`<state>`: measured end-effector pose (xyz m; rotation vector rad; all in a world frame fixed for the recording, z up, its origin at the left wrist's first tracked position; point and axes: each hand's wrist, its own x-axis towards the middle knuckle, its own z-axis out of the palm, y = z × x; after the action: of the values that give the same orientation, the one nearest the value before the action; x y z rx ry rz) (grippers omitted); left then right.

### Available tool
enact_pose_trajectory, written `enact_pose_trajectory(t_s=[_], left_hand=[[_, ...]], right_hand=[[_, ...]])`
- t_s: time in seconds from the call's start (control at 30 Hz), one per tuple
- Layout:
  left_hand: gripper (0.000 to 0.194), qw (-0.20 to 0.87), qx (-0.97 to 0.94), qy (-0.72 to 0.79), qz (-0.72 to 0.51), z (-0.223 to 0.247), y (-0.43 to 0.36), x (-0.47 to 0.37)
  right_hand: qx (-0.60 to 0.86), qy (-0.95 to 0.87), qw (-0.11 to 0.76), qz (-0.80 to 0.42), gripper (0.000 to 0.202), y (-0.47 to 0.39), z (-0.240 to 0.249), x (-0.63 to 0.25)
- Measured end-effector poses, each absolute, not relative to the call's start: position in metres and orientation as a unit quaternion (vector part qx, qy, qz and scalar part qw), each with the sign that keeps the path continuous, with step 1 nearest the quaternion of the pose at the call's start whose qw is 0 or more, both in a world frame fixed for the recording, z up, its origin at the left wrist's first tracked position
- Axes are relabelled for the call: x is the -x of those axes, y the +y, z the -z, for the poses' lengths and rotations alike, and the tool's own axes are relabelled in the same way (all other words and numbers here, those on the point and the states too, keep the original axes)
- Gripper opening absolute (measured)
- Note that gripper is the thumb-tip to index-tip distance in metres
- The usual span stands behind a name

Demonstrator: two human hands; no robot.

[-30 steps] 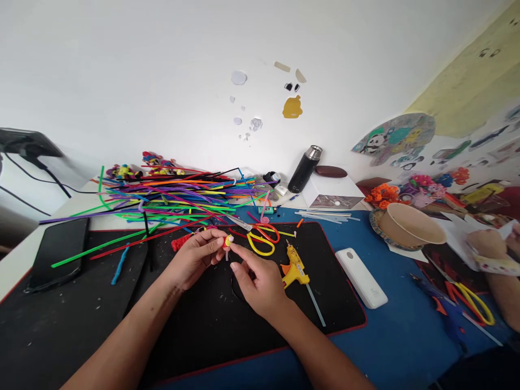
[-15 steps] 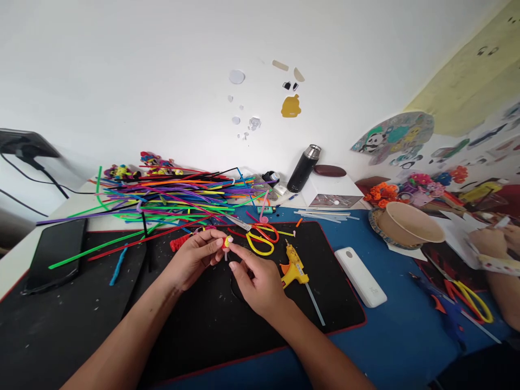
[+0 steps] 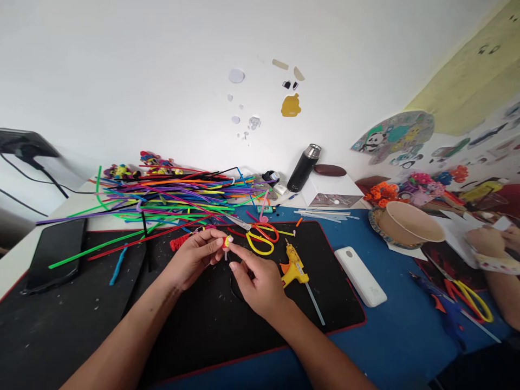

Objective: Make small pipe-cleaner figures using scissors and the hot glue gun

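Observation:
In my left hand, thumb and fingers are closed on a small yellow-and-red fuzzy piece, which looks made of pipe cleaner. It has a pale pink tip on top and a greyish stub below. My right hand reaches in from the right, its index fingertip touching the piece and its thumb held apart below. Just beyond my hands lie scissors with yellow and orange handles. To the right of my right hand rests a yellow glue gun. A red fuzzy coil is partly hidden behind my left hand.
Many coloured pipe cleaners are heaped at the back. A phone lies left on the black mat. A white power bank, black flask and beige bowl stand rightward. Another person's hands are at far right.
My hands and the small piece stay almost in place. At far right, the other person's hands have shifted slightly.

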<state>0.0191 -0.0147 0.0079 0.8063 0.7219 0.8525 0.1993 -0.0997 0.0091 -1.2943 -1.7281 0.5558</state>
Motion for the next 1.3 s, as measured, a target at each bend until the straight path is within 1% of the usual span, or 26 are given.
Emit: enact_pose_trajectory(t_s=[0.33,0.5,0.63,0.97,1.3], left_hand=[[0.031,0.769,-0.379,0.339,-0.387,-0.0069,-0.0144,-0.0182],[0.032,0.767,-0.382,0.343,-0.385,-0.008,-0.0146,-0.0183],[0.031,0.766,-0.38,0.341,-0.39,-0.0084,-0.0149,-0.019],[0.028,0.768,-0.373,0.343,-0.392,-0.0063,-0.0148,-0.0166],[0.032,0.768,-0.378,0.339,-0.391,-0.0117,-0.0152,-0.02]], right_hand=[[0.519,-0.696,0.444,-0.222,0.04,-0.0993,-0.0112,-0.1993],[0.528,-0.696,0.43,-0.228,0.04,-0.0995,-0.0109,-0.2001],[0.531,-0.699,0.419,-0.231,0.04,-0.1004,-0.0096,-0.2008],[0.523,-0.698,0.429,-0.234,0.041,-0.1014,-0.0118,-0.2021],[0.53,-0.696,0.424,-0.234,0.042,-0.1005,-0.0098,-0.2006]])
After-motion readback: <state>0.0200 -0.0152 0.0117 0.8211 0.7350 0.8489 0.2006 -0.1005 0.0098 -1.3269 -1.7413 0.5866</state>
